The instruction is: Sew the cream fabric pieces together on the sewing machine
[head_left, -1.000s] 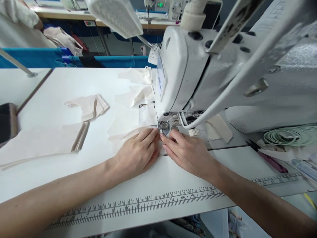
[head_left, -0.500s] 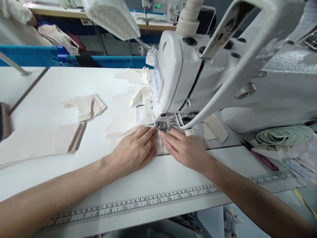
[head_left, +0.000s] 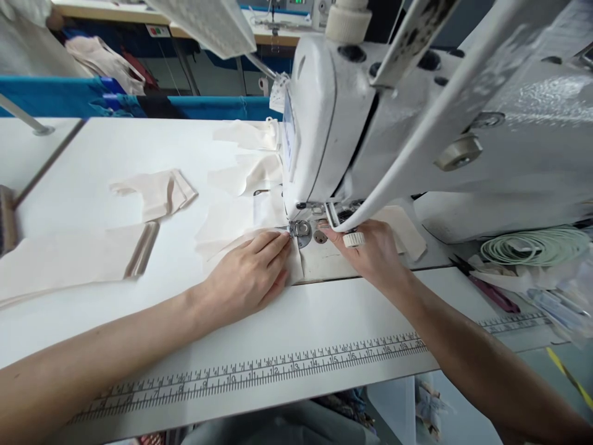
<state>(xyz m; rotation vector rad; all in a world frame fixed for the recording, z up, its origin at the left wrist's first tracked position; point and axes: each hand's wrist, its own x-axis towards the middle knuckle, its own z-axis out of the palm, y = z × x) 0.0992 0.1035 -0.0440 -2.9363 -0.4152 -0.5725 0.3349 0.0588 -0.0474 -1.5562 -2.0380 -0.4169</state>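
My left hand (head_left: 252, 269) rests on a cream fabric piece (head_left: 296, 262) at the sewing machine's presser foot (head_left: 302, 228). Its fingers are pressed together on the cloth, tips right beside the foot. To the right of the foot is my right hand (head_left: 377, 250), reaching in under the machine head (head_left: 319, 123). The white finger guard and its knob (head_left: 353, 239) cover part of it, so I cannot make out what its fingers hold, if anything. Another cream piece (head_left: 407, 238) lies behind this hand.
Cut cream pieces (head_left: 155, 191) and a folded stack (head_left: 74, 259) lie on the left. A printed ruler (head_left: 278, 371) runs along the table's front edge. To the right are dark-red-handled snips (head_left: 495, 295) and a coil of pale green cord (head_left: 535, 247). A person's sleeve (head_left: 28, 37) shows at upper left.
My right hand has moved right, away from the fabric by the foot, and slipped behind the guard. My left hand stays on the cloth. The view has tilted slightly down.
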